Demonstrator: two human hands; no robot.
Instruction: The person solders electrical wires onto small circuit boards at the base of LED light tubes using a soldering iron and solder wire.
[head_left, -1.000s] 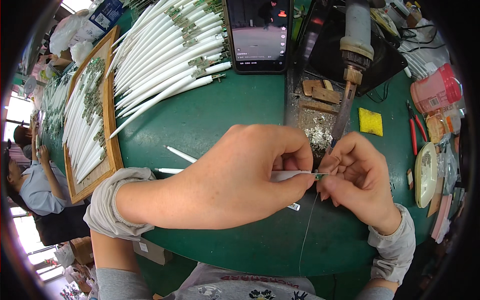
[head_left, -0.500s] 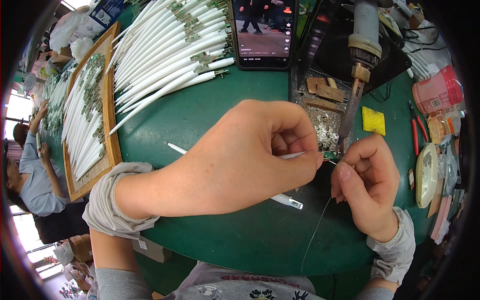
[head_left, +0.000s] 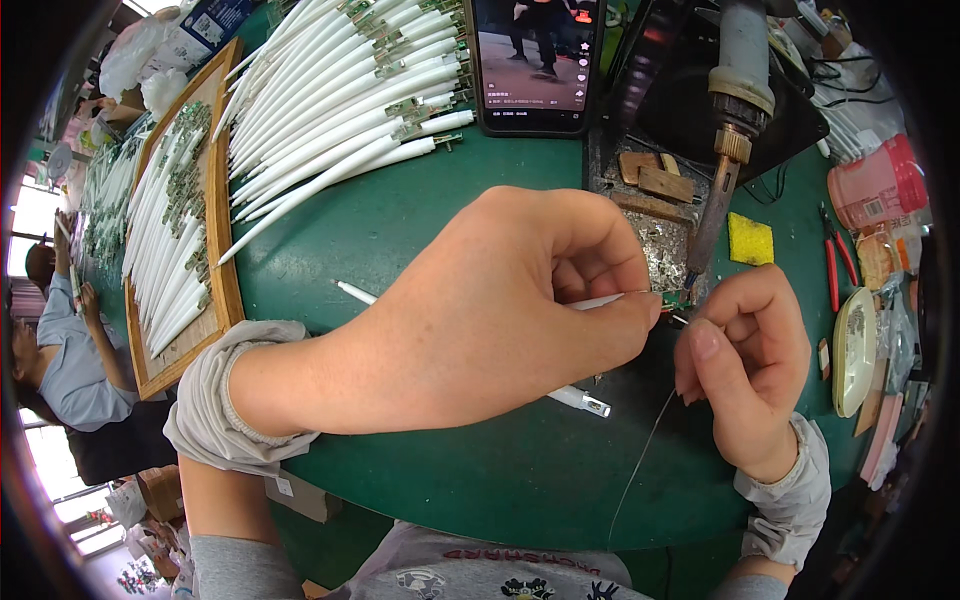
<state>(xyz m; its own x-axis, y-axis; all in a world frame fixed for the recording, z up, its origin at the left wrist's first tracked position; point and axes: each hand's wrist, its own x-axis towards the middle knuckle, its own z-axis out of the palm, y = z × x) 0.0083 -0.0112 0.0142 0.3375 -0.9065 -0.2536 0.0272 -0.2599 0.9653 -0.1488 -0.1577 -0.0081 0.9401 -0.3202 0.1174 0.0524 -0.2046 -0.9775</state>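
My left hand (head_left: 500, 310) pinches a slim white stylus pen (head_left: 601, 300) between thumb and fingers. A small green circuit board (head_left: 677, 298) sticks out of its end, just under the tip of a soldering iron (head_left: 722, 175). Whether tip and board touch is hard to tell. Thumb and forefinger of my right hand (head_left: 745, 370) are closed on thin solder wire (head_left: 645, 450), which trails down toward the table's front edge. Its upper end is near the board. Beneath my left hand lies another white pen (head_left: 580, 400), its middle hidden.
White pens with circuit boards (head_left: 340, 110) lie in rows at the back left, beside a wooden-framed tray (head_left: 225, 200) of more. A phone (head_left: 533, 120) stands behind. To the right are a yellow sponge (head_left: 750, 238), red-handled pliers (head_left: 832, 265) and a dish (head_left: 853, 350). Another person (head_left: 85, 345) sits far left.
Both hands have shifted slightly right, with the pen, board and solder wire moving along. The view has shifted a little.
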